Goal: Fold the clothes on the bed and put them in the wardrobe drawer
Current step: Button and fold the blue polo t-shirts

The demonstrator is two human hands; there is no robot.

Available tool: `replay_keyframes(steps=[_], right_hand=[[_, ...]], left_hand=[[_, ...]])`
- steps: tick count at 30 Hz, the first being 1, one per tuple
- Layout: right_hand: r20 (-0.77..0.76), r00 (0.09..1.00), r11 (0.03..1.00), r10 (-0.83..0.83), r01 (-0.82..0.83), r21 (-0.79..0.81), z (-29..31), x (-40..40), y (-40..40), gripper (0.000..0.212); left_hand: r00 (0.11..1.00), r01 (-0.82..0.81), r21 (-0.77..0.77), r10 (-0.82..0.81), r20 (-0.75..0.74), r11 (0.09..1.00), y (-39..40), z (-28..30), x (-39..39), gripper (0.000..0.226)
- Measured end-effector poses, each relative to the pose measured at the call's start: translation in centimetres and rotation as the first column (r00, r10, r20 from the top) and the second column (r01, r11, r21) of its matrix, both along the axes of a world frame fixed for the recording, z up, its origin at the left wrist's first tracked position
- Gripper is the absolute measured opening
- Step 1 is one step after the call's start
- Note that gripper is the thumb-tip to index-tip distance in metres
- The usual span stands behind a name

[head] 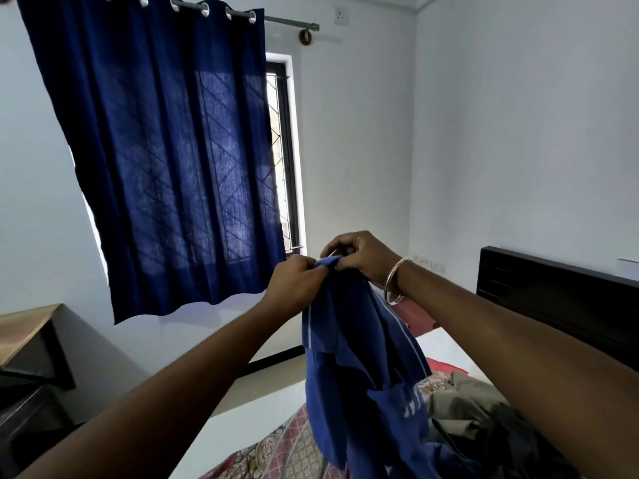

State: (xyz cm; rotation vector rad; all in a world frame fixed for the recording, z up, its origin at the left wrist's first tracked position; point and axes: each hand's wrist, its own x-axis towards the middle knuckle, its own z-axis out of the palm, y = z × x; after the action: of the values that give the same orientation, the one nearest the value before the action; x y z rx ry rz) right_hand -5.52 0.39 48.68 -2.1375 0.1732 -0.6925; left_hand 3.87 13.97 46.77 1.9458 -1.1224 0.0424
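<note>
A blue garment (359,368) with thin white stripes along its edges hangs in the air above the bed (446,344), held up by its top edge at arm's length. Its lower part trails down toward the patterned bedsheet (287,447) and leaves the view at the bottom edge. The left hand (294,285) pinches the top edge of the fabric, fingers curled around a small fold of it. The right hand (363,257) grips the same edge just beside it, fingers also curled on the cloth, so the two hands nearly touch. A metal bangle (396,281) circles the right wrist.

To the right of the hanging garment, an olive-grey piece of clothing (463,406) lies crumpled on the bed, with darker clothing (511,440) next to it under the right forearm. A red pillow (415,314) rests near the dark wooden headboard (553,305), which stands against the white wall. Behind the hands, a dark blue curtain (162,160) hangs from a metal rod (290,23) and covers most of a window (281,153), leaving a strip of barred glass showing on its right side. A wood-topped table (27,330) stands at the left edge.
</note>
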Motion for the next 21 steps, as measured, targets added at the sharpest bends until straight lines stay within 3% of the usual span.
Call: replay_keyframes(steps=[4,7,9,12,14,18,21], right_hand=[[-0.252,0.967,0.994,-0.049,0.021,-0.111,-3.9,-1.7,-1.4,0.026],[-0.386,0.922,0.997,-0.018,0.045,0.060,-8.7,-4.3,-1.2,0.028],[-0.356,0.932,0.988,-0.073,0.117,0.105,-11.3,-5.3,-1.9,0.030],[-0.221,0.919,0.943,-0.327,0.331,-0.019,-11.6,-5.0,-4.7,0.037],[-0.185,0.907,0.925,-0.379,0.376,-0.052,-10.1,-4.5,-5.4,0.034],[-0.161,0.956,0.969,-0.246,0.243,-0.035,-6.3,-3.4,-5.2,0.032],[-0.198,0.972,0.991,-0.130,0.127,-0.032,-4.5,-2.6,-4.9,0.032]], left_hand=[[1.000,0.003,-0.099,0.000,0.024,0.995,-0.2,0.9,-0.2,0.033],[0.998,0.042,-0.146,-0.050,-0.047,0.988,0.3,1.4,1.1,0.031],[0.982,0.145,-0.100,-0.156,-0.104,0.984,1.1,1.0,2.4,0.026],[0.886,0.311,-0.048,-0.308,-0.347,0.949,2.8,-0.2,3.9,0.013],[0.810,0.348,-0.015,-0.309,-0.498,0.937,4.1,-1.0,4.5,0.036],[0.642,0.399,-0.049,-0.317,-0.698,0.916,6.3,-2.0,6.6,0.061],[0.613,0.458,-0.008,-0.322,-0.721,0.889,7.4,-2.6,7.7,0.062]])
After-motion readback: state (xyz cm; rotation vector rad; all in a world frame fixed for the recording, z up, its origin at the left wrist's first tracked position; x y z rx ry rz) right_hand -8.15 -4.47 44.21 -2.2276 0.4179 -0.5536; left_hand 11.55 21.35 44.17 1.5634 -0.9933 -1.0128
